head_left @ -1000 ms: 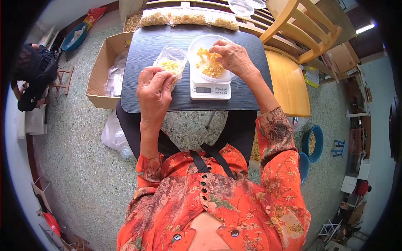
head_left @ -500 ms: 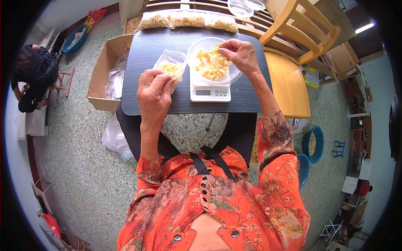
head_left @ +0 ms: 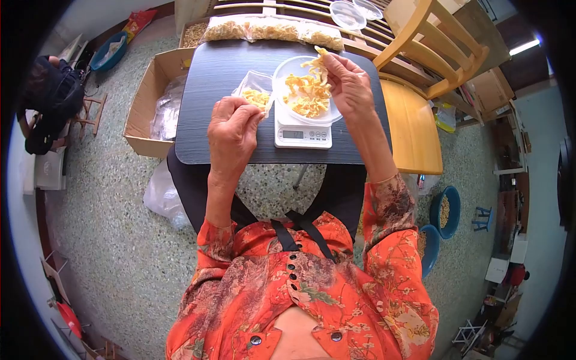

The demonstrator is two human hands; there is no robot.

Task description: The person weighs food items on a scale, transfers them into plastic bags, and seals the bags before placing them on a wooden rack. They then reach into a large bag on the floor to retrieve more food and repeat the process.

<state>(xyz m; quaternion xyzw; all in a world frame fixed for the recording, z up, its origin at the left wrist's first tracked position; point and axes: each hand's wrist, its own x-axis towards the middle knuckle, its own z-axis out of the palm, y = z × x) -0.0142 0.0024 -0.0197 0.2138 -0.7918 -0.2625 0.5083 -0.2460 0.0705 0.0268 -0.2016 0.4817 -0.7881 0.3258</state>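
My left hand (head_left: 233, 133) is closed in a pinch on the edge of a small clear plastic bag (head_left: 254, 80), which has pale yellow dried strips (head_left: 257, 98) inside. A white plastic bowl (head_left: 281, 76) rests on a white digital scale (head_left: 303, 137), just right of the bag. Curled yellow dried strips (head_left: 309, 105) lie in the bowl. Over the bowl's right rim, my right hand (head_left: 354, 90) pinches a dried strip (head_left: 318, 62) between thumb and fingers. The reading on the scale's display is too small to make out.
Filled clear bags (head_left: 273, 30) line the far edge of the dark table (head_left: 207, 114). To the left stands an open cardboard box (head_left: 144, 102) with plastic inside. A wooden chair (head_left: 411, 120) adjoins the right side. Another person (head_left: 54, 102) is at far left.
My left hand and the bag have moved right, up against the bowl. The right hand has turned and shifted slightly right, and the strip in it now shows upright. The view has shifted a little.
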